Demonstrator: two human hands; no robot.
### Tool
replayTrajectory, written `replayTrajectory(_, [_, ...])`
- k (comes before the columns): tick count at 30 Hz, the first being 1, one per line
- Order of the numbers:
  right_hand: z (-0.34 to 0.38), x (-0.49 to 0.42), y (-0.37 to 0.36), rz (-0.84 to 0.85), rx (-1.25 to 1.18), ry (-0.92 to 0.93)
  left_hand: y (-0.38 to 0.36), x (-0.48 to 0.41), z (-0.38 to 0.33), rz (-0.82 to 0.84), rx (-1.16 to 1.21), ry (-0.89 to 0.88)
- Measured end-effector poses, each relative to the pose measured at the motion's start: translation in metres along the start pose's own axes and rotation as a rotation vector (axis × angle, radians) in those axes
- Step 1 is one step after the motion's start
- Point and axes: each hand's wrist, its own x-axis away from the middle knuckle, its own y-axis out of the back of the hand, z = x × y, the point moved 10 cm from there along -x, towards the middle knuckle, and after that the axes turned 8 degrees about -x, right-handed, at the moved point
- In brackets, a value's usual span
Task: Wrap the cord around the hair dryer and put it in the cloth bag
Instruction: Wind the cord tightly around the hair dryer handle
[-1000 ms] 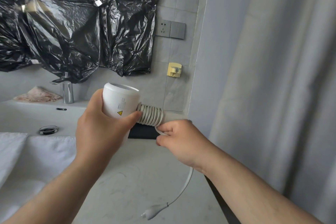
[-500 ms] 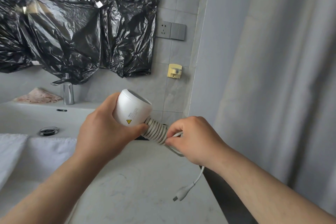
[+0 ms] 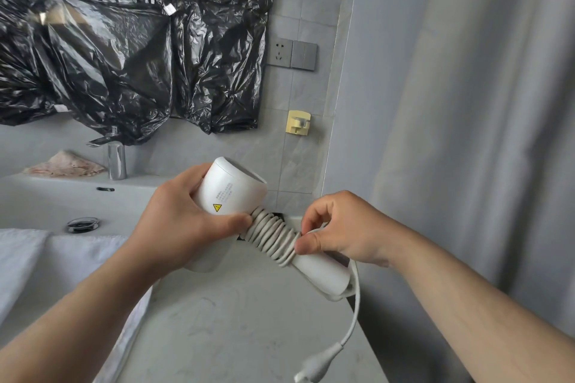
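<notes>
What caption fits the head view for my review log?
Left hand holds the white hair dryer while right hand pinches the cord coiled round its handle.

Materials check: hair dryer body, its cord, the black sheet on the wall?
The hair dryer looks like hard moulded plastic, white, smooth semi-gloss: soft highlights, printed label. The cord seems a flexible rubbery or PVC jacket, matte off-white: it bends into tight coils. The black sheet looks like thin plastic film, glossy and crinkled, taped.

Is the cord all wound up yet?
Not fully. The white cord coils round the handle of the white plastic hair dryer, but its tail with the white plug hangs loose.
</notes>
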Motion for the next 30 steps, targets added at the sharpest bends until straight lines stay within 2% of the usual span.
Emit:
replayTrajectory(3, [-0.005,0.002,-0.014,0.165,0.03,-0.053,-0.006,-0.001,-0.008,0.075,-0.04,-0.036])
replayTrajectory(7, [-0.005,0.002,-0.02,0.264,-0.003,-0.067,-0.006,-0.005,-0.012,0.124,-0.039,-0.061])
replayTrajectory(12, [-0.007,0.007,-0.017,0.323,-0.263,-0.044,-0.006,-0.006,-0.006,0.167,0.068,-0.016])
replayTrajectory(16, [-0.023,0.005,-0.033,0.342,-0.666,-0.059,-0.01,-0.001,-0.002,0.204,0.215,0.035])
replayTrajectory(20, [-0.034,0.0,-0.049,0.251,-1.018,-0.03,-0.014,0.0,0.007,0.183,0.34,0.106])
replayTrajectory(22, [-0.04,-0.002,-0.063,0.221,-1.357,-0.104,-0.014,-0.001,0.012,0.131,0.399,0.146])
replayTrajectory(24, [-0.041,-0.006,-0.073,0.179,-1.56,-0.154,-0.013,-0.001,0.019,0.073,0.417,0.187])
replayTrajectory(27, [-0.047,-0.012,-0.067,-0.044,-1.462,-0.146,-0.012,0.0,0.035,-0.004,0.437,0.26])
replayTrajectory(30, [-0.048,-0.009,-0.066,-0.191,-1.296,-0.132,-0.008,0.003,0.047,-0.099,0.454,0.334])
